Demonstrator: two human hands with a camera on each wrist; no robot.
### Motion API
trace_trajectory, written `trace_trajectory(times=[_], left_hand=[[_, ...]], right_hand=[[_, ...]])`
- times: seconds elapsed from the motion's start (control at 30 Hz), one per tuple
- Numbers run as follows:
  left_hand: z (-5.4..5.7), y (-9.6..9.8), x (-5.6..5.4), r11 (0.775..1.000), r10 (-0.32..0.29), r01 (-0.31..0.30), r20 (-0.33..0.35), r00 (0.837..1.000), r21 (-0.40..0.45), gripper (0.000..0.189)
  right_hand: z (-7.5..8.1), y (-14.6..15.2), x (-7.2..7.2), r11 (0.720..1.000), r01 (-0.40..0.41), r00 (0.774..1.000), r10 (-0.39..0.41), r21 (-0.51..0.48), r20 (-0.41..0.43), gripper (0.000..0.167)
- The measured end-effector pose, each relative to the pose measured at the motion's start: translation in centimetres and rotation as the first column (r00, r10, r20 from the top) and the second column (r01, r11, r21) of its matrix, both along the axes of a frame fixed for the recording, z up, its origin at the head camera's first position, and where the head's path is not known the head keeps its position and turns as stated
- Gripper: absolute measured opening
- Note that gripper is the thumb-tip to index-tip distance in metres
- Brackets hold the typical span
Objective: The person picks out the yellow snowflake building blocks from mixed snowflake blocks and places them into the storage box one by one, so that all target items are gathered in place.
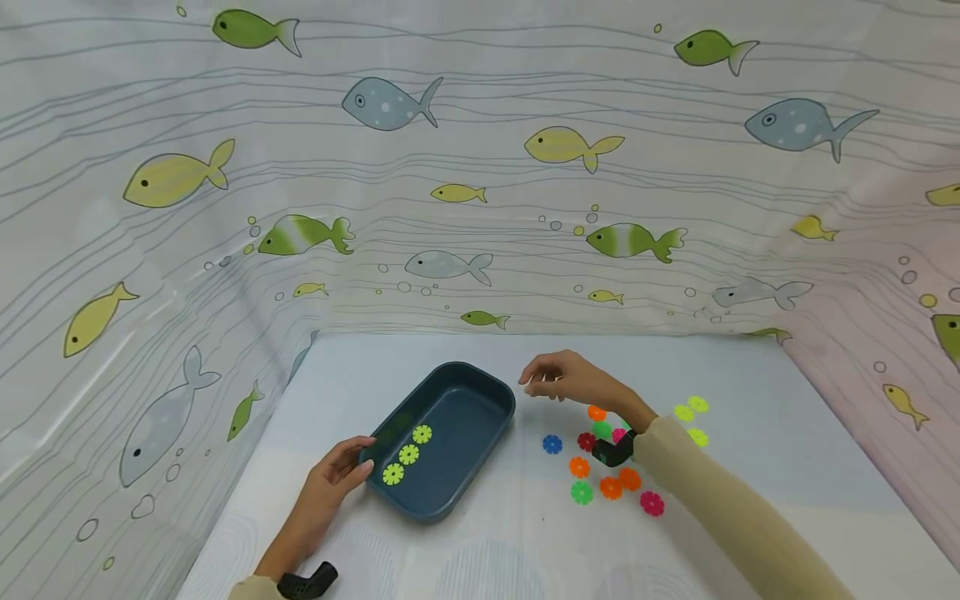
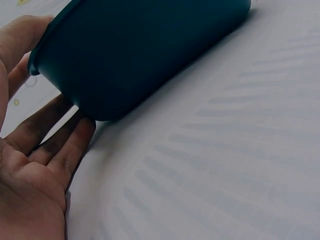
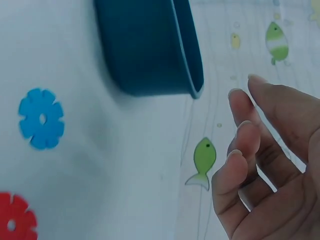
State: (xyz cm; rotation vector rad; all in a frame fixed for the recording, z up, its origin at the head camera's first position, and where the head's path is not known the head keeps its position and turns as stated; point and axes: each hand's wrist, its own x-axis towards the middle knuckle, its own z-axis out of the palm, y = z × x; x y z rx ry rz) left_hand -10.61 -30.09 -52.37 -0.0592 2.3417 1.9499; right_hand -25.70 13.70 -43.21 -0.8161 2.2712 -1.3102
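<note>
A dark blue rectangular tray (image 1: 468,467) stands at an angle on the table. Inside it three yellow-green notched discs (image 1: 408,454) lie in a row. My left hand (image 1: 330,479) grips the tray's near left end, thumb and forefinger at the rim; in the left wrist view its other fingers (image 2: 75,145) reach against the outer wall, low down. Above the table, beyond the tray's right side, hovers my right hand (image 1: 573,379). Its fingers are loosely bent and hold nothing, also in the right wrist view. Nearest below it are a blue notched disc (image 1: 552,444) and an orange one (image 1: 597,412).
Right of the tray lie several loose notched discs, among them a dark red (image 1: 587,442), a green (image 1: 582,492) and a pink one (image 1: 652,503). More yellow-green discs (image 1: 697,437) lie farther right, past the right forearm. A fish-patterned sheet (image 1: 517,250) walls the table's back and sides.
</note>
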Motion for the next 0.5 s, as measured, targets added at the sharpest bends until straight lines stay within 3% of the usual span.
trace_trajectory(times=[0.33,0.5], left_hand=[[-0.1,0.1,0.0,1.0,0.013,-0.013,-0.003,1.0,-0.004,0.049],[-0.2,0.1,0.0,1.0,0.009,-0.009,-0.009,1.0,-0.008,0.05]], right_hand=[[-1.0,4.7,1.0,0.996,0.094,0.996,-0.094,-0.009,-0.004,0.016],[-2.0,7.3,1.7,0.991,0.134,0.991,-0.134,0.012,-0.006,0.027]])
